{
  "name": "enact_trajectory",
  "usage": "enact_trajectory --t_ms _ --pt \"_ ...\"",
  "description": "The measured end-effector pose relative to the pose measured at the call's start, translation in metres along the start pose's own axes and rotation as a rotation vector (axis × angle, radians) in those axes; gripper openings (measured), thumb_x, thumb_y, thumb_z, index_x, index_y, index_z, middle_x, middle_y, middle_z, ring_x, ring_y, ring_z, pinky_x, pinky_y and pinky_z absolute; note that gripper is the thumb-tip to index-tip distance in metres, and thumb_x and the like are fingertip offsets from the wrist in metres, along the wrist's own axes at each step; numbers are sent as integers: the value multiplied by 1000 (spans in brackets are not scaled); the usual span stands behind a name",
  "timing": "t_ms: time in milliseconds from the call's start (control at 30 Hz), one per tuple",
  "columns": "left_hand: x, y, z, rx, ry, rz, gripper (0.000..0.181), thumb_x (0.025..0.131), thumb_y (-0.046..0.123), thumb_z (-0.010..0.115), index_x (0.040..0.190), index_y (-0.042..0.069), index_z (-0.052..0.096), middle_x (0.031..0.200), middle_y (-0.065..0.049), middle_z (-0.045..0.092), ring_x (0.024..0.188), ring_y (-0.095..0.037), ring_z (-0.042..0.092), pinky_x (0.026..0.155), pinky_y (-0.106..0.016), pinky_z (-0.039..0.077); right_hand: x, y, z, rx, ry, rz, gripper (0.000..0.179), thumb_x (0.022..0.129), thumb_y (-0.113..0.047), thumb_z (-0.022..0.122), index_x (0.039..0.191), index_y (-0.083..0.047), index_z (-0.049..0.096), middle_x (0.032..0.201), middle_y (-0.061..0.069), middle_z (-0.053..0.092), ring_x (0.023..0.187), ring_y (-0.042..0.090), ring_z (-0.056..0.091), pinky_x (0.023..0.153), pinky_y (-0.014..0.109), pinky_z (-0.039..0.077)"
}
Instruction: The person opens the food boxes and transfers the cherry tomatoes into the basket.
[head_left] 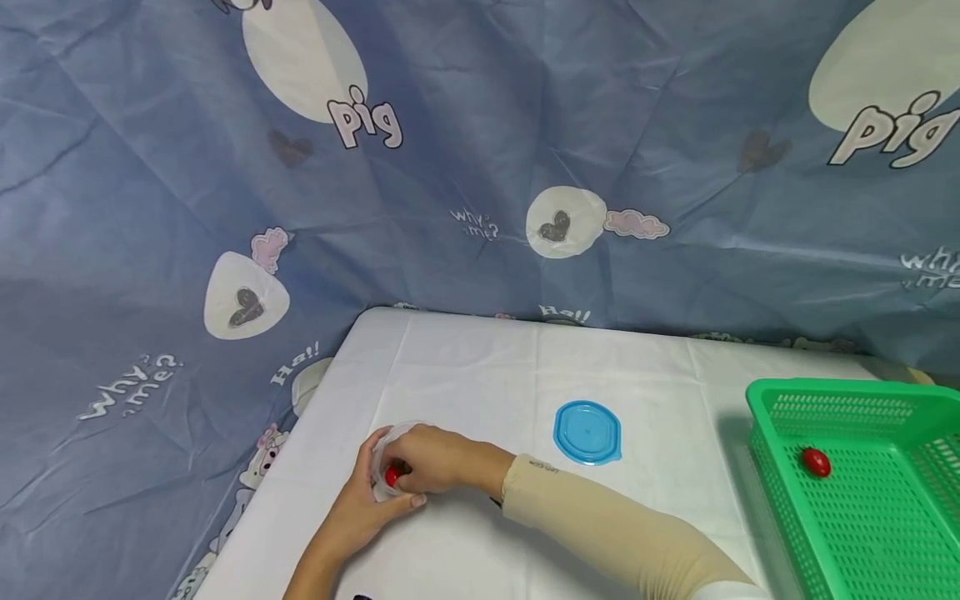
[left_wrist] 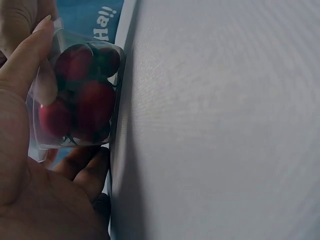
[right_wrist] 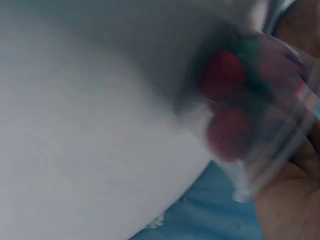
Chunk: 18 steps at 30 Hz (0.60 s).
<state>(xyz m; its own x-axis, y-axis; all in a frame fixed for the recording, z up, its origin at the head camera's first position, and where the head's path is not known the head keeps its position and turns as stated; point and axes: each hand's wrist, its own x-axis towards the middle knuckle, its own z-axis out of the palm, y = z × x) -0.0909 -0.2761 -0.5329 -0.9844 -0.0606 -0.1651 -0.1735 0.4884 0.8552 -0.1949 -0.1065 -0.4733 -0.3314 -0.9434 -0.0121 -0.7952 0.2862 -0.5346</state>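
My left hand point(head_left: 351, 512) grips a small clear plastic container point(head_left: 397, 430) from its near left side, fingers and thumb curled round it. Several red cherry tomatoes point(left_wrist: 95, 106) with green bits among them fill the container in both wrist views. From the right, my right hand point(head_left: 438, 458) reaches over the rim with its fingers down inside. In the left wrist view one fingertip point(left_wrist: 46, 87) is right at a tomato. I cannot tell whether the right fingers pinch it. The container is close over the white tabletop.
A blue plastic lid point(head_left: 588, 432) lies flat on the white-covered table point(head_left: 465, 367), right of the container. At the right edge stands a green basket point(head_left: 772, 467) with one red cherry tomato point(head_left: 816, 462) in it. A blue printed curtain point(head_left: 450, 167) hangs behind the table.
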Motion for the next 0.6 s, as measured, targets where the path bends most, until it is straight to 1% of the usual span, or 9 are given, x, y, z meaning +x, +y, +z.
enact_trajectory --t_ms 133,300,467,600 --pt "0 0 -1 -11 -5 15 112 82 38 91 165 35 16 161 -14 43 147 -47 37 108 -74 33 0 4 5 -8 50 -31 13 99 -17 74 112 -14 74 85 -17 62 75 -3 53 76 14 42" --pt "-1 0 -1 -28 -10 24 112 82 35 91 165 33 15 159 -13 45 145 -41 42 110 -70 34 -3 5 7 5 89 -65 11 99 -17 74 110 -13 74 89 -17 64 77 -3 54 74 11 42" --pt "-1 1 0 -46 -6 25 112 82 34 91 165 33 16 158 -11 46 144 -36 45 113 -64 34 -7 6 5 40 113 -68 14 98 -15 74 112 -13 74 90 -16 64 78 -4 54 71 8 44" --pt "-1 1 0 -43 -6 25 111 83 35 91 165 33 16 160 -12 43 145 -36 44 113 -64 34 -12 10 1 104 134 -49 20 98 -13 74 118 -11 74 96 -15 67 83 -8 56 75 7 46"
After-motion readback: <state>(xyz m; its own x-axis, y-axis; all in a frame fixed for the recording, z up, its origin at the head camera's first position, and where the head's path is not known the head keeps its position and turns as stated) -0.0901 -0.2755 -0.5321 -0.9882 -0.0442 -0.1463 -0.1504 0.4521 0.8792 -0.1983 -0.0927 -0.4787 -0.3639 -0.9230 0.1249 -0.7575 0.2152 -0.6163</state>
